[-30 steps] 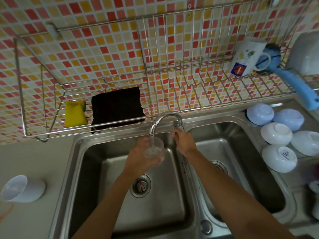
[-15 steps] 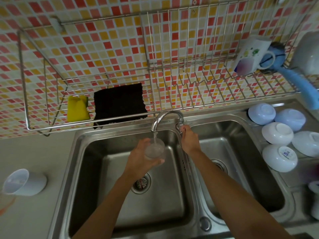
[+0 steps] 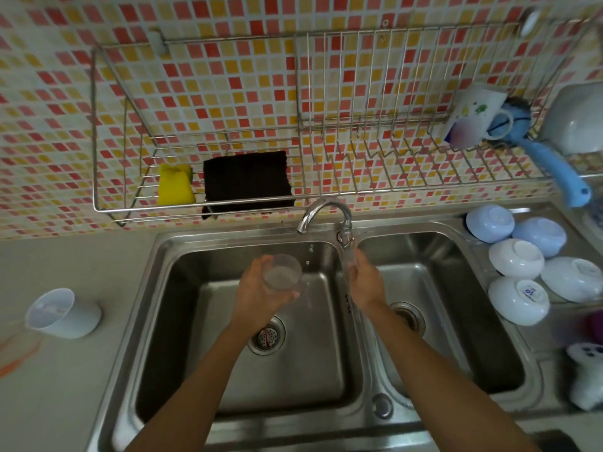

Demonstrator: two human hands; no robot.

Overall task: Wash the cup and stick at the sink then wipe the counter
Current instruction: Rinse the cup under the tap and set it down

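Clear cup held over the left basin, right hand by the tap

On the counter far left a white tumbler lies tilted, well apart from the sink. Over the open left basin the left hand has fingers curled round the clear cup, its mouth up toward the camera, a little left of the tap spout. The right hand sits at the divider below the tap; whether it grips something I cannot tell. Upturned bowls crowd the right drainboard
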